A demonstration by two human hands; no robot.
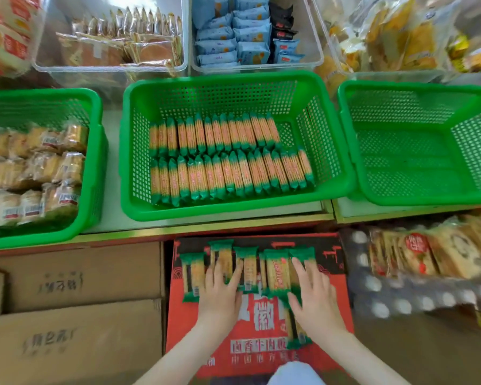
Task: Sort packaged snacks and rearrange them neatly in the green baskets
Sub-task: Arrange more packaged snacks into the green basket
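Observation:
Several green-ended snack packets [277, 269] lie side by side on a red carton [257, 354] below the shelf. My left hand [220, 291] rests flat on the packets at the left, fingers straight. My right hand [314, 294] lies flat on the packets at the right. The middle green basket [233, 211] holds two neat rows of the same packets [228, 157]. The left green basket [95, 162] is full of clear-wrapped biscuit packs [34, 173]. The right green basket [417, 195] holds nothing.
Brown cardboard boxes [75, 309] stand to the left of the red carton. A dotted bag of snack packs [417, 270] lies to its right. Clear bins [109, 65] with other snacks stand behind the baskets.

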